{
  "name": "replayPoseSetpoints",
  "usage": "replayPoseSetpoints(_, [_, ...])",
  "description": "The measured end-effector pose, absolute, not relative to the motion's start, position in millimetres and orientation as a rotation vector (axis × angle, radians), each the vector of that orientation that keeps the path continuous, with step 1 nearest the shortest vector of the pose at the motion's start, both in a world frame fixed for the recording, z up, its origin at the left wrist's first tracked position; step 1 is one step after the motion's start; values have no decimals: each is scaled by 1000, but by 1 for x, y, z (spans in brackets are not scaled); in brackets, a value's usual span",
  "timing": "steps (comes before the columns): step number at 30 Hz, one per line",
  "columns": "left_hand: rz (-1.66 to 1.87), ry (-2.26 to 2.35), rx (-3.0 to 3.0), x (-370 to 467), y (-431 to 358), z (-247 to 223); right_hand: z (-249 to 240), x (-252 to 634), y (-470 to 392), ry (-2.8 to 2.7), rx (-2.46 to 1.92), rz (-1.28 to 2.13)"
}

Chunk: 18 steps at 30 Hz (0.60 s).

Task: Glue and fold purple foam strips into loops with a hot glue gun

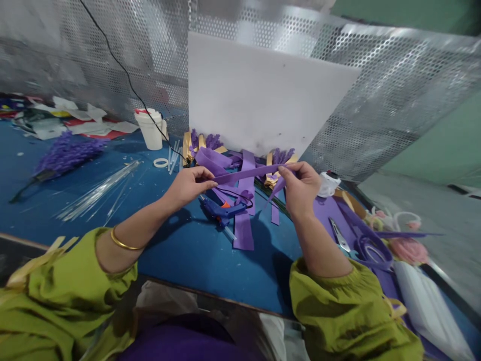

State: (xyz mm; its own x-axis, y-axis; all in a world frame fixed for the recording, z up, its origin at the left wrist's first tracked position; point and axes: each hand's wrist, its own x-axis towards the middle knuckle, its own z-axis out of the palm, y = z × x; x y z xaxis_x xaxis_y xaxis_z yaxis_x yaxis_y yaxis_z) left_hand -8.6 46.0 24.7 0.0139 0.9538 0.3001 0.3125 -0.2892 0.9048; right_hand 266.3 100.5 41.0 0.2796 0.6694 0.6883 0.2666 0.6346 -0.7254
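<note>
Nearest, loose olive-green fabric sleeves [330, 306] covered both forearms, and a thin gold-coloured bangle [122, 241] circled the left one. Between and below the hands, a blue plastic glue gun [221, 209] lay on the blue-topped table [180, 255], beside a wide, flat purple strip [244, 235] whose near end pointed towards the person. Right of the right hand lay small silver metal snips [339, 234].

Above the glue gun, a narrow, flat, matte purple band [246, 174] stretched between the hands. Its long axis ran left to right, nearly straight, the right end slightly higher. The left hand [193, 183] pinched its left end between thumb and fingers; the right hand [300, 184] gripped it likewise at the right. A purple length hung below the right hand; whether it belonged to the same band could not be told.

Beyond the left hand stood a white cup [150, 133]; farthest, past both hands, a plain white rectangular board [263, 95] leaned upright.
</note>
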Motion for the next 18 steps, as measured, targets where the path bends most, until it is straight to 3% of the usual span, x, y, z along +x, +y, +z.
replayPoseSetpoints(9, [1497,1533,1440,-11,45,33,45,264,94,-1325,-952,326])
replayPoseSetpoints(18, [1481,1580,1546,-24,58,21,42,263,96,-1323,-922,263])
